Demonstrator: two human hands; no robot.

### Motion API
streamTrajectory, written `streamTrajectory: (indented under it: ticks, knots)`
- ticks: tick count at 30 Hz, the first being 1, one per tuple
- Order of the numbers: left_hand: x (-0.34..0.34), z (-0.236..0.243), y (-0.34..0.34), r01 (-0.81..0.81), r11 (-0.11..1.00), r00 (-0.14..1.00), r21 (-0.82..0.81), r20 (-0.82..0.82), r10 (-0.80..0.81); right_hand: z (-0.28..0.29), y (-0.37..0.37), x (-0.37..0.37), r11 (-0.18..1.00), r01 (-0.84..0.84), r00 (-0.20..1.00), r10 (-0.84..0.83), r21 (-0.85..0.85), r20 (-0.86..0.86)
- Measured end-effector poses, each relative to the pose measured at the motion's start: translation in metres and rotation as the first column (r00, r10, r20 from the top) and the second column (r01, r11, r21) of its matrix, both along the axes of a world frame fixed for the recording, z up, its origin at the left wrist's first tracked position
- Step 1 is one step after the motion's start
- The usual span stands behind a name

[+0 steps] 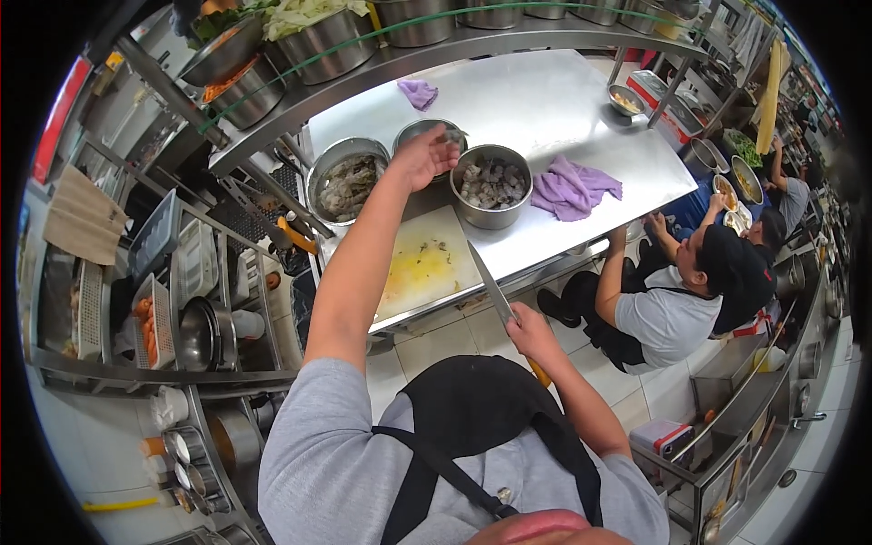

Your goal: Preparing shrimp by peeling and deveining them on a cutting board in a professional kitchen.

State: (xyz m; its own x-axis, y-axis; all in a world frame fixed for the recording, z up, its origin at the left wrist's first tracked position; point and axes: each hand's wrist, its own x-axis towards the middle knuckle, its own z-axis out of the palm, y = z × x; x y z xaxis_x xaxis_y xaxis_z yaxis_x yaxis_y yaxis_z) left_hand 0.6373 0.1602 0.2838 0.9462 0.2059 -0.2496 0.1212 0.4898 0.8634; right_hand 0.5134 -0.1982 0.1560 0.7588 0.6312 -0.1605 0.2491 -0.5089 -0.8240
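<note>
In the upper centre, the left hand (pixel 427 158) hangs over the rear bowl (pixel 402 134), fingers loosely parted. Just right of centre, the right hand (pixel 532 331) clenches a knife (pixel 491 286), its blade pointing up-left between the shrimp bowl (pixel 493 216) and cutting board (pixel 427 263) edge.

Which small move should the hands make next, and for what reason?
Probably the left hand should bring one shrimp from the left steel bowl to the cutting board. The board shows only small scraps and yellow stains, that bowl holds shrimp, and the right hand holds the knife, blade near the board's right edge.
</note>
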Motion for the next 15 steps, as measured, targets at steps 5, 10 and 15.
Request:
streamTrajectory:
  ticks: [5,10,15]
  knots:
    - [0.020,-0.022,-0.048,0.272,0.796,0.962,0.541,-0.184,-0.204,-0.003,-0.001,-0.006,0.997,0.053,0.998,-0.054,0.059,0.015]
    - [0.069,-0.065,-0.086,0.127,0.036,0.987,0.991,-0.123,-0.100,0.008,0.002,-0.006,0.999,0.032,0.999,-0.032,0.024,-0.011]
    - [0.092,-0.073,-0.105,0.324,0.165,0.938,0.931,-0.339,0.068,0.009,0.001,-0.003,1.000,0.030,0.999,-0.030,0.003,-0.026]
